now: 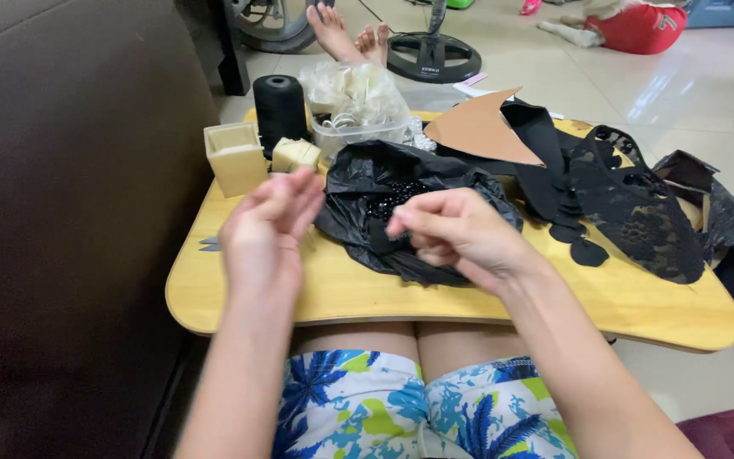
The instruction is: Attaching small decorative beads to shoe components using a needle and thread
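My left hand is raised above the near left part of a small yellow lap table, fingers loosely apart, with nothing clearly seen in it. My right hand hovers over an open black plastic bag of small black beads, its fingertips pinched together; whether a bead or thread is between them is too small to tell. The two hands are about a hand's width apart.
On the table stand a black thread spool, a cream square box, a clear tub with crumpled plastic, a brown card piece and black lace and fabric cutouts. A brown sofa side rises at left. Another person's feet are beyond.
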